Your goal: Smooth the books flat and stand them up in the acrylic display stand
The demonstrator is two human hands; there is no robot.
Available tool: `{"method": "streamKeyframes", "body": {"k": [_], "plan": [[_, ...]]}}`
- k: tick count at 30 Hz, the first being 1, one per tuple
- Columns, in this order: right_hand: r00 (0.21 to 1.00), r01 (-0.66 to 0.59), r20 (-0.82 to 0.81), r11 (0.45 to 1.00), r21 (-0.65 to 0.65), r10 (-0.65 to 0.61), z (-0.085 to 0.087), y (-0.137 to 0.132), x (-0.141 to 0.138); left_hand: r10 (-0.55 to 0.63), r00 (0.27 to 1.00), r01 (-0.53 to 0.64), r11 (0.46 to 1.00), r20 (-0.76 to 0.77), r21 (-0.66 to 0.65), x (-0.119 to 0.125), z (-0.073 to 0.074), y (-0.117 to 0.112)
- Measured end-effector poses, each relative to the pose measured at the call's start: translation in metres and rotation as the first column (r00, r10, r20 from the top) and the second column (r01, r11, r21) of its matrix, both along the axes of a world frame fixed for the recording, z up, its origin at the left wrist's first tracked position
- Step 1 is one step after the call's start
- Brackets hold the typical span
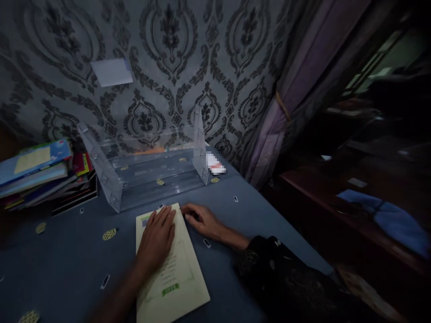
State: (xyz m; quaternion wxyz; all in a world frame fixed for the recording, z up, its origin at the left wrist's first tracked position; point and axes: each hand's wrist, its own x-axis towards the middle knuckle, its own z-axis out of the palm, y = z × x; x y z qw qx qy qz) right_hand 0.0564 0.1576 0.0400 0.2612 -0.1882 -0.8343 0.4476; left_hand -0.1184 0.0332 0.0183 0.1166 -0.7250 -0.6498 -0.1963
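A thin book [183, 269] with a pale cream cover, small print and a green patch of lettering lies flat on the table in front of me. My left hand [158, 233] rests on its upper part, palm down and fingers stretched out. At the book's top right edge is my right hand [204, 222], its fingers curled and their tips closed at that edge. How far they reach under the cover is hidden. Just beyond the book stands a clear plastic rack [201, 157] with tiers between two side panels.
Stacked books [37, 166] stand at the left of the blue-grey table [74, 269]. A small white item, blurred out [215, 163], lies by the rack's right side. Behind is a patterned wall with a white paper [112, 72]. A purple curtain [272, 134] hangs right, beside a dark lower surface with blue cloth [397, 220].
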Motion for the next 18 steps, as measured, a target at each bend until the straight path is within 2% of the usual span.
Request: {"method": "streamKeyframes", "body": {"k": [5, 12, 18], "plan": [[1.0, 0.008, 0.013, 0.998, 0.056, -0.009, -0.003, 0.0, 0.003, 0.006, 1.0, -0.004, 0.997, -0.026, 0.077, -0.002, -0.008, 0.003], [1.0, -0.007, 0.002, 0.993, 0.115, 0.007, -0.003, 0.0, 0.003, 0.02, 1.0, -0.02, 0.999, 0.012, 0.039, -0.002, -0.011, 0.002], [0.999, -0.002, 0.044, 0.961, 0.275, -0.011, -0.011, -0.002, 0.003, 0.093, 0.996, -0.094, 0.993, 0.014, 0.076, -0.017, -0.016, -0.012]]}}
